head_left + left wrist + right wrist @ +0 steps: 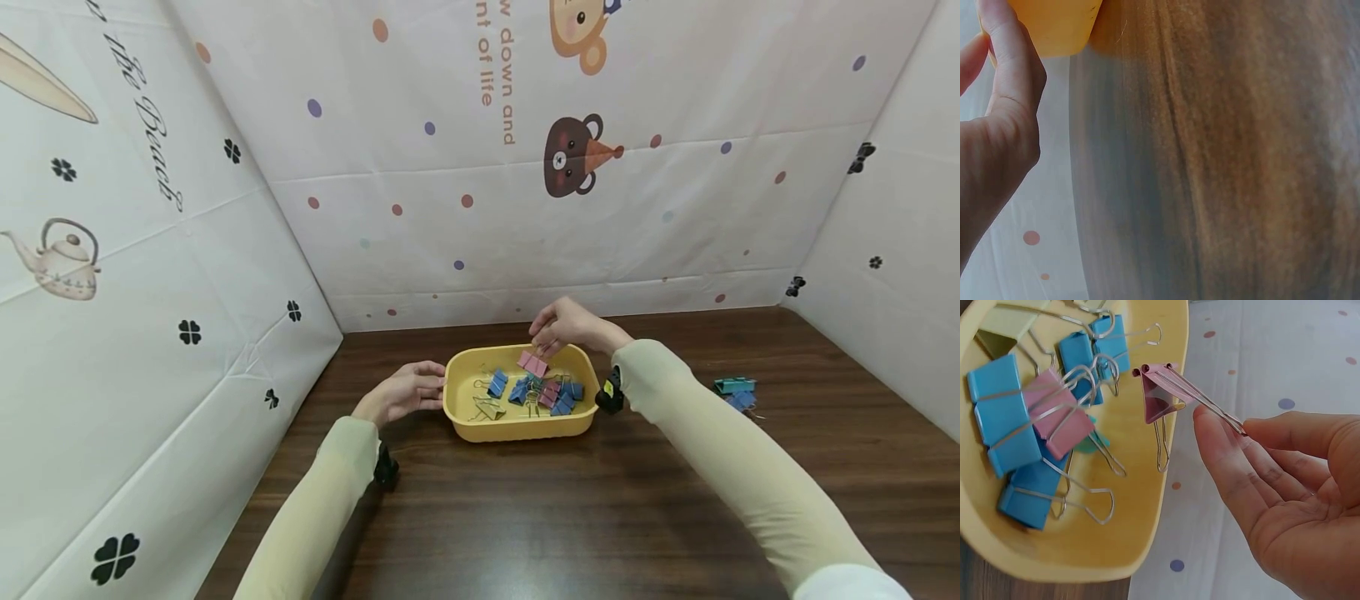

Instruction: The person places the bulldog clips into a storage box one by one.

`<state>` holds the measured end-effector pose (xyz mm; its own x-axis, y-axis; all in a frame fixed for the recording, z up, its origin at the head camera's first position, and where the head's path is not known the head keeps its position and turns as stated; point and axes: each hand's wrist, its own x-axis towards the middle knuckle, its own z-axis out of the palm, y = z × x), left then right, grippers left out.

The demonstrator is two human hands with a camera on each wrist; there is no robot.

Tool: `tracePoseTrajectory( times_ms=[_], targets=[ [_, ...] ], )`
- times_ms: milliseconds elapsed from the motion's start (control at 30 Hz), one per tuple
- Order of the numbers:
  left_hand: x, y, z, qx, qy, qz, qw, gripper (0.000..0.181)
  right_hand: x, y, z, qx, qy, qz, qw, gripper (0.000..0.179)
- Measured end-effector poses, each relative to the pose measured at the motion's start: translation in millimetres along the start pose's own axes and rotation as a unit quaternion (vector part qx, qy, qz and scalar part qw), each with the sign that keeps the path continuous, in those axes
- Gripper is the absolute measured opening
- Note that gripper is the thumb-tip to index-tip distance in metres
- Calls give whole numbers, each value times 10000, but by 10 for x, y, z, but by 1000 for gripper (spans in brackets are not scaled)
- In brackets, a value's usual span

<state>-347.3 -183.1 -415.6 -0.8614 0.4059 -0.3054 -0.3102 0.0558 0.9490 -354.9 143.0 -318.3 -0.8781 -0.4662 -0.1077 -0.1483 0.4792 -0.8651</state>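
A yellow plastic basket (pixel 495 431) stands on the brown table. Its left end is touched by the fingers of my left hand (pixel 405 390); the left wrist view shows these fingers (pixel 1011 56) fairly straight along the yellow wall. Over the basket's far side, my right hand (pixel 1297 487) pinches a pink binder clip (pixel 1163 394) by one wire handle, between thumb and forefinger. The clip hangs above the basket floor. Inside lie several blue binder clips (pixel 1004 412), another pink clip (pixel 1060 412), a pale yellow clip (pixel 491 407) and a partly hidden green one (pixel 1092 439).
On the table to the right, beyond my right forearm, lie a green binder clip (pixel 734 385) and a blue binder clip (pixel 742 401) close together. White printed sheets (pixel 450 233) rise behind the table and at both sides.
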Motion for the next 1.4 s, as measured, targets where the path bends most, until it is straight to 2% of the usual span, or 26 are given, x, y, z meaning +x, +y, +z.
tracePoseTrajectory(
  times_ms=[333,533,833,1067,1267,1400],
  targets=[
    [-1,-7,4,-40,54,-15,10000,29,56,-44,114,138,14,-172,9998,23],
    [-12,-11,-4,-22,-7,33,10000,31,21,5,48,70,208,-227,9995,23],
    [-27,-35,-13,-32,7,1,10000,32,-217,244,-313,45,520,-57,9986,27],
    [-49,-31,-27,20,-120,-32,9999,36,-512,510,-668,75,773,146,9969,29],
    [-146,41,31,69,-262,-14,9996,37,-761,803,-984,-489,1019,290,9932,30],
    [-179,80,57,73,-261,15,9996,33,-941,969,-1150,-1266,1227,357,9837,30]
  ],
)
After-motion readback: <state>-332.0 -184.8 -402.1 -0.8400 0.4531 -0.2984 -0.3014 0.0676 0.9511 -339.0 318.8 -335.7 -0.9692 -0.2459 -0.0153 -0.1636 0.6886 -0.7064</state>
